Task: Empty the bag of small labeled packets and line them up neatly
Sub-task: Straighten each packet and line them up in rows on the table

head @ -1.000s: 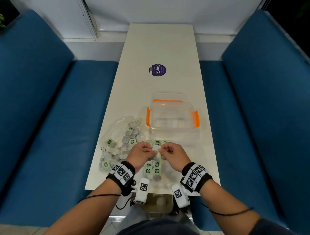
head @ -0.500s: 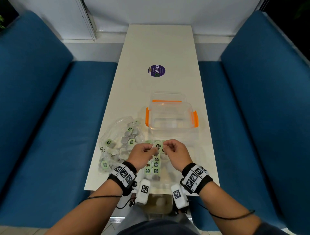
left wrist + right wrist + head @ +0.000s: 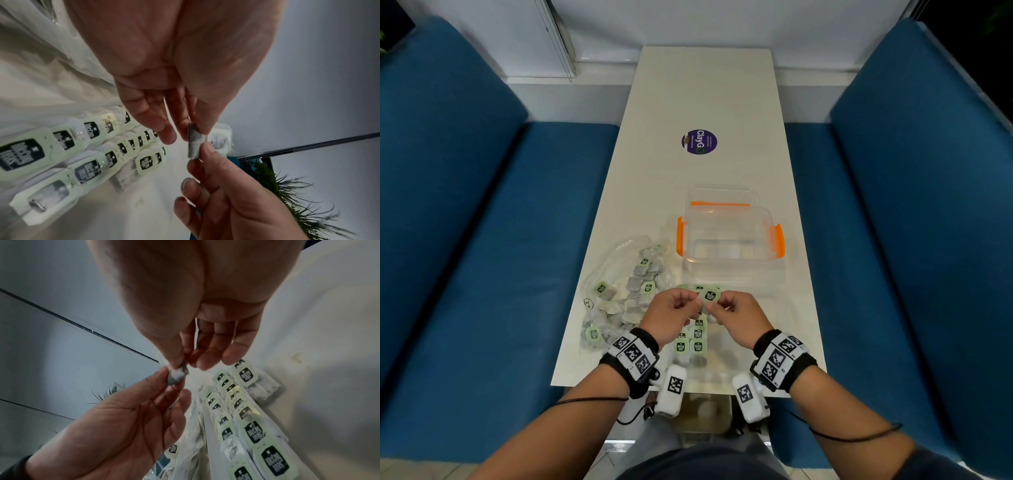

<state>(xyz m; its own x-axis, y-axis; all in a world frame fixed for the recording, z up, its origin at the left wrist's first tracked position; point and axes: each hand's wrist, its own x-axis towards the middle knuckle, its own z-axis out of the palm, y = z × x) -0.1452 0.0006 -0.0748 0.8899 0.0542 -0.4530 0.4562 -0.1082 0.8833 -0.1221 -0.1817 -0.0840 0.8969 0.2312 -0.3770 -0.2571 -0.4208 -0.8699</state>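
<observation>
Both hands hold one small tea packet (image 3: 710, 295) just above the table; its green label faces up. My left hand (image 3: 693, 303) pinches its left edge and my right hand (image 3: 717, 306) pinches its right edge. In the left wrist view the packet (image 3: 193, 141) sits edge-on between the left hand (image 3: 190, 129) and the right hand (image 3: 205, 151). The right wrist view shows that same pinch on the packet (image 3: 177, 374). Two rows of lined-up packets (image 3: 690, 342) lie under the hands. The clear plastic bag (image 3: 619, 294) lies to the left with several packets inside.
A clear plastic box with orange latches (image 3: 729, 236) stands just beyond the hands, its lid (image 3: 720, 197) behind it. A purple sticker (image 3: 699, 142) marks the far table. Blue benches (image 3: 482, 240) flank the narrow white table (image 3: 705, 85); its near edge is by my wrists.
The hands have moved slightly away from me with the packet, and it has turned so its green label now faces up.
</observation>
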